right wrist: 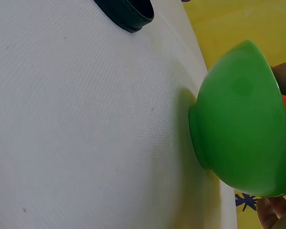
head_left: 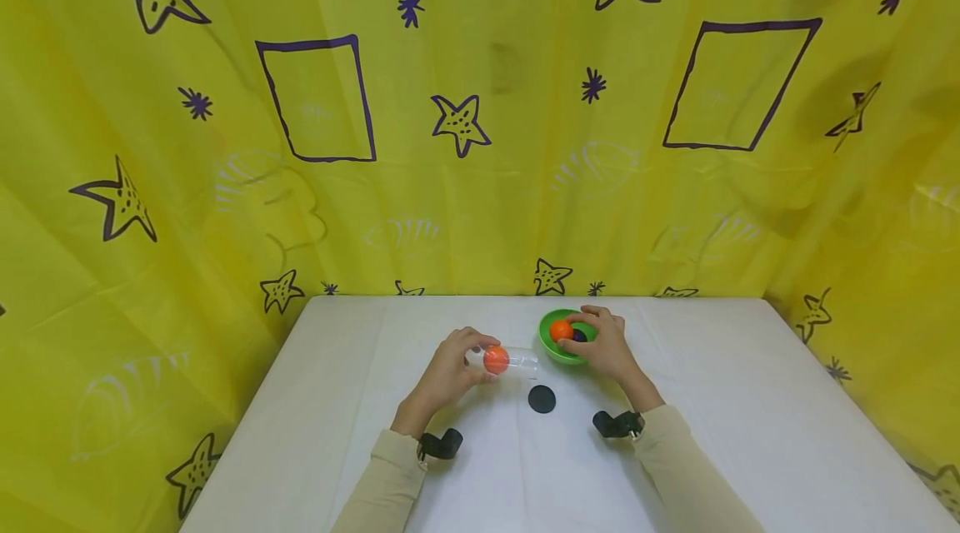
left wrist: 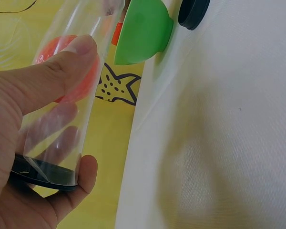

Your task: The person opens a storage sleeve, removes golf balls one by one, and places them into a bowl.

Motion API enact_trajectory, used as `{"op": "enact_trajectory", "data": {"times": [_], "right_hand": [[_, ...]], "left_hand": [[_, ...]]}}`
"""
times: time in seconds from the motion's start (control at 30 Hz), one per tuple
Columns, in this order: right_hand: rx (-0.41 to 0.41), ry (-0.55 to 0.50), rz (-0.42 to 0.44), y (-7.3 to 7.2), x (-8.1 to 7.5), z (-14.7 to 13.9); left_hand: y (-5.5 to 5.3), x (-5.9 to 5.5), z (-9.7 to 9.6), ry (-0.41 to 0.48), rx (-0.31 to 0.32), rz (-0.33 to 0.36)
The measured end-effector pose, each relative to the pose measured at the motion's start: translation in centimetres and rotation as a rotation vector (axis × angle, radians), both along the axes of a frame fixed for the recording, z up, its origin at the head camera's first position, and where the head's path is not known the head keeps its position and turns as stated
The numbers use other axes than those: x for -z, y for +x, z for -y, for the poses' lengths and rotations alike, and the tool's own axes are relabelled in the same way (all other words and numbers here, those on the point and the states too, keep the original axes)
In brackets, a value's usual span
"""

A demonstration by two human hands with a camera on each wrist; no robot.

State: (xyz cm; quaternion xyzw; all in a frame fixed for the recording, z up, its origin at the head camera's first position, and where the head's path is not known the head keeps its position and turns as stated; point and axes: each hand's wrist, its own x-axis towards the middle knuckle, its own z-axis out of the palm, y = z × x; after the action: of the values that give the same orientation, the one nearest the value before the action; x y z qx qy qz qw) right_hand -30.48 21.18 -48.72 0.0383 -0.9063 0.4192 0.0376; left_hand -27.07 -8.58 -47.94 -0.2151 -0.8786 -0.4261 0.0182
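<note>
My left hand holds a clear plastic tube on its side, its mouth turned to the right. Inside the tube sits an orange ball. A black cap closes the tube's other end, against the left fingers. Over the green bowl, my right hand reaches in and pinches a second orange ball between thumb and fingertips. A dark ball lies in the bowl, partly covered by the right hand. In the right wrist view the bowl's wall hides most of the fingers.
A loose black lid lies on the white table, in front of the bowl. Yellow curtains with printed stars hang behind the table and at its sides. Each wrist carries a black camera.
</note>
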Motion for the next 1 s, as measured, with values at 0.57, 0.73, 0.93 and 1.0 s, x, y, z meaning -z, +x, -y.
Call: {"op": "enact_trajectory", "data": {"times": [0.57, 0.73, 0.93, 1.0], "right_hand": [[-0.004, 0.019, -0.004, 0.2, 0.9, -0.2], [0.044, -0.017, 0.005, 0.8, 0.4, -0.4], [0.101, -0.078, -0.06, 2.2, -0.2, -0.7], [0.108, -0.09, -0.1, 2.9, -0.4, -0.6]], "left_hand": [[-0.1, 0.1, 0.0, -0.004, 0.005, -0.004], [-0.2, 0.2, 0.1, -0.007, 0.002, -0.004], [-0.2, 0.2, 0.0, 0.0, 0.001, -0.007], [-0.1, 0.1, 0.0, 0.002, 0.003, -0.007]]}}
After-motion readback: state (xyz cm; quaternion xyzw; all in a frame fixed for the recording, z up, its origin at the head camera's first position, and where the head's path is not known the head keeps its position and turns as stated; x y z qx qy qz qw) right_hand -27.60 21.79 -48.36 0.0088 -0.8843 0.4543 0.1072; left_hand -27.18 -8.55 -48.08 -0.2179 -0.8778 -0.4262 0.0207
